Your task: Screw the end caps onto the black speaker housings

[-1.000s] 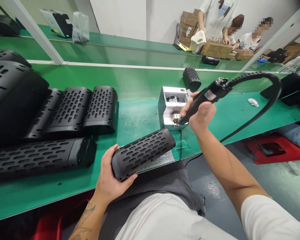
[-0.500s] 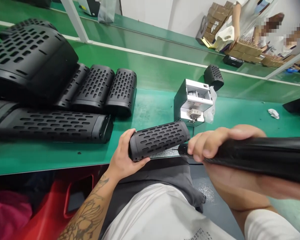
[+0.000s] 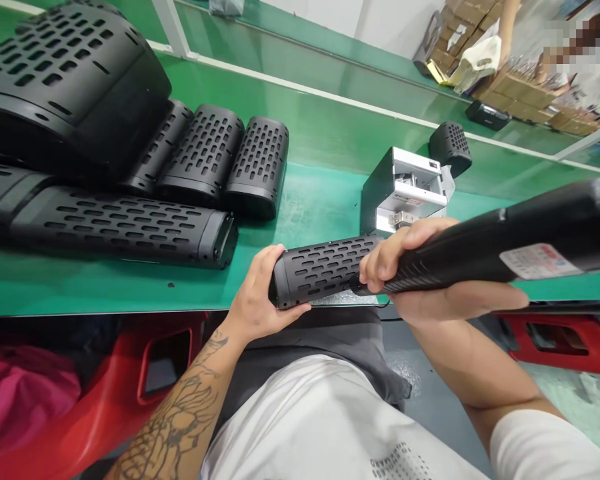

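My left hand [image 3: 260,297] grips the left end of a black slotted casing [image 3: 325,270], thumb below and fingers over the top. The casing lies tilted near the front edge of the green bench. My right hand [image 3: 405,267] is wrapped round a long black electric screwdriver [image 3: 465,243] with a white label. Its nose end meets the lower right part of the casing; the bit tip is hidden, so I cannot tell what it touches. Just behind the casing stands a silver-and-black screw feeder [image 3: 403,190], partly covered by my right hand.
Several similar slotted casings [image 3: 255,167] are grouped on the left of the bench [image 3: 325,190], a large one [image 3: 80,93] on top. Another small casing [image 3: 451,147] sits behind the feeder. Red stools [image 3: 105,393] stand below. Across the divider are cardboard boxes [image 3: 515,93] and people.
The screwdriver has swung from roughly level to a tilt, its rear end raised, and its nose has come left onto the casing. My left hand keeps its hold. The view has shifted slightly.
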`<action>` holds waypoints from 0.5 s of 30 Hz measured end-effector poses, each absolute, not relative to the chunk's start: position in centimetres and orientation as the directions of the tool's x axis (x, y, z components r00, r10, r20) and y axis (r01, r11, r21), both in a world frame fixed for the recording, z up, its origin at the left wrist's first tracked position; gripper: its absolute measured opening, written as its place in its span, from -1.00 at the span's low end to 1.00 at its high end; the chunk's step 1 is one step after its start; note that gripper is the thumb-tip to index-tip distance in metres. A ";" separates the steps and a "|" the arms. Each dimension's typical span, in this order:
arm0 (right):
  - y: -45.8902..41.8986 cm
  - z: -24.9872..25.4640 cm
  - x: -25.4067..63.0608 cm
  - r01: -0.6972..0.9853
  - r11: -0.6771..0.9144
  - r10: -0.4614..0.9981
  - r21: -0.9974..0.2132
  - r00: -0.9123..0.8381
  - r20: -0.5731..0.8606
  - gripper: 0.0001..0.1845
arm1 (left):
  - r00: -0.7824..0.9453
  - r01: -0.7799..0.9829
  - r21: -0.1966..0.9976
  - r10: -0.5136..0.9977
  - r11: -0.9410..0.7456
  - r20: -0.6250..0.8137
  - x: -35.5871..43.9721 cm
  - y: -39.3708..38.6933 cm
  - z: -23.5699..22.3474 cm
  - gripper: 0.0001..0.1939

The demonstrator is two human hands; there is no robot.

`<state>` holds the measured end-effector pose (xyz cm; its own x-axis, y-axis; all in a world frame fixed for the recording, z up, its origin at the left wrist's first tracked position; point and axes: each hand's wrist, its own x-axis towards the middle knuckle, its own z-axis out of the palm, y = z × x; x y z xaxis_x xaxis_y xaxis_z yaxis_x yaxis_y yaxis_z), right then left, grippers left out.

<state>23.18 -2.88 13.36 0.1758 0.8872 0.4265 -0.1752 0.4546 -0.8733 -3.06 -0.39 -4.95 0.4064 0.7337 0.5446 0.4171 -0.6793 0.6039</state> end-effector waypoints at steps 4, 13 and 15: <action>-1.5 11.9 23.1 -0.223 0.498 0.867 -0.838 0.121 0.483 -0.27 | 0.415 0.421 0.585 0.720 -0.694 0.556 -3.1 -0.3 -4.9 0.35; -3.2 12.7 23.5 -0.222 0.467 0.871 -0.856 -0.052 0.489 -0.25 | 0.393 0.428 0.632 0.762 -0.647 0.514 -2.9 -0.6 -5.4 0.40; -3.1 13.0 23.7 -0.188 0.458 0.876 -0.869 -0.071 0.477 -0.22 | 0.389 0.428 0.642 0.770 -0.637 0.505 -2.9 -0.7 -5.4 0.39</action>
<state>23.72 -3.09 13.02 -0.0708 0.8760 0.4770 -0.1882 0.4579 -0.8689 -2.85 -0.66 -5.42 0.3890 0.7703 0.5053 0.4277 -0.6367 0.6416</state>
